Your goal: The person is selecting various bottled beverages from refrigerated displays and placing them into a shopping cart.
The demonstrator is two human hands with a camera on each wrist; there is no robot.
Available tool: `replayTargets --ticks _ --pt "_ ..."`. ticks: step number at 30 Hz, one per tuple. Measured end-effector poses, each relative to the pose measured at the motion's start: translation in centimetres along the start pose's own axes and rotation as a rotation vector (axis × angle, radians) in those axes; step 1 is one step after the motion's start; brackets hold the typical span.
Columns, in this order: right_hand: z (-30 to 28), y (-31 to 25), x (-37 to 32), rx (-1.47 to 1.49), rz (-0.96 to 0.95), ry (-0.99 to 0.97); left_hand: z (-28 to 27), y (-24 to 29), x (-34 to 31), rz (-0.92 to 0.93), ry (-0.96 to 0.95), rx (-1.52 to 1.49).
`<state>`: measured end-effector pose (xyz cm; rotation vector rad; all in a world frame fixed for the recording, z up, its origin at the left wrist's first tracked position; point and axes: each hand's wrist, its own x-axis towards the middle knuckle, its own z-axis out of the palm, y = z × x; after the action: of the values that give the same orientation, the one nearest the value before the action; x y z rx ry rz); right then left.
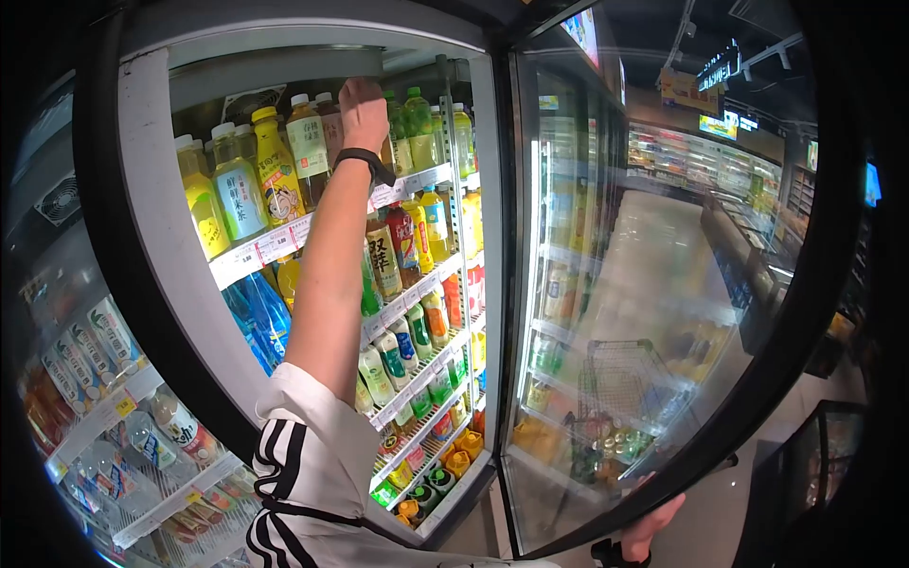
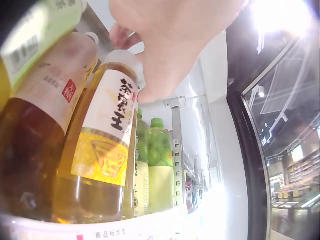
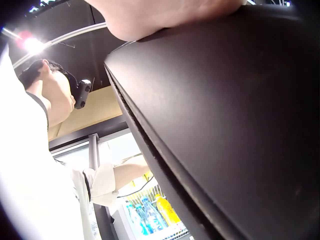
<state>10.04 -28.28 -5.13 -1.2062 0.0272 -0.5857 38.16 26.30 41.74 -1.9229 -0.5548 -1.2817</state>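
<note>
At the top shelf of a drinks fridge, my left hand [image 1: 364,115] reaches in with the arm raised. Seen from the left wrist, the thumb and fingers of that hand [image 2: 175,37] pinch the white cap of a tea bottle [image 2: 102,117], amber with a white and yellow label. The bottle stands behind the shelf's front rail, tilted in this view. A darker bottle [image 2: 45,105] with a pale pink label is beside it. Low on the right, my right hand [image 1: 651,526] touches the black frame of the swung-open glass door [image 1: 606,284]; its fingers are largely hidden.
Green-capped bottles [image 2: 160,165] stand right of the tea bottle, near a slotted metal upright [image 2: 176,150]. A yellow bottle [image 1: 276,170] is among several to the left. Lower shelves [image 1: 407,303] hold more drinks. A shopping cart [image 1: 620,379] shows through the door glass.
</note>
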Motion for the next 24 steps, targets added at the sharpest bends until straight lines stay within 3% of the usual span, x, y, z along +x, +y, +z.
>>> replayTargets --ticks 1,5,7,8,10,11,14,16,17,18,20,22,24 --pt "-0.1 0.5 0.0 -0.062 -0.143 -0.005 0.3 0.1 0.2 0.007 0.046 -0.082" --pt "-0.3 -0.4 -0.4 0.125 -0.016 -0.044 0.4 0.1 -0.7 0.033 0.087 -0.236" --pt "-0.6 0.4 0.0 -0.391 -0.302 -0.075 0.7 0.0 -0.5 0.001 0.037 -0.377" --pt "-0.7 0.3 -0.1 -0.391 -0.293 -0.081 0.9 -0.1 -0.7 0.005 0.028 -0.371" --pt "-0.5 -0.5 0.1 -0.735 -0.519 -0.137 -0.8 -0.2 -0.9 -0.038 -0.028 -0.604" --pt "-0.1 -0.3 -0.5 -0.497 -0.272 -0.031 -1.6 -0.2 -1.1 -0.033 -0.026 -0.603" --pt "0.7 -2.4 -0.4 -0.425 -0.205 -0.071 -2.5 0.4 -1.7 -0.152 -0.017 -0.706" --pt "1.4 -4.0 0.2 -0.347 -0.145 -0.110 -1.9 1.5 -1.8 -0.289 0.086 -0.794" --pt "1.6 -4.3 0.4 -0.307 -0.115 -0.129 -1.5 1.4 -1.7 -0.300 0.019 -0.827" --pt "1.6 -4.1 0.5 -0.307 -0.113 -0.127 -1.5 1.5 -1.6 -0.297 0.018 -0.828" --pt "1.6 -3.1 0.6 -0.440 -0.369 -0.066 -1.5 1.7 -1.8 -0.247 -0.164 -0.811" --pt "0.7 -2.3 0.2 -0.483 -0.341 -0.096 -1.5 2.5 -2.6 -0.252 -0.096 -0.818" --pt "-0.7 -1.2 -0.4 -0.566 -0.288 -0.160 -2.0 3.1 -4.1 -0.216 0.262 -0.743"
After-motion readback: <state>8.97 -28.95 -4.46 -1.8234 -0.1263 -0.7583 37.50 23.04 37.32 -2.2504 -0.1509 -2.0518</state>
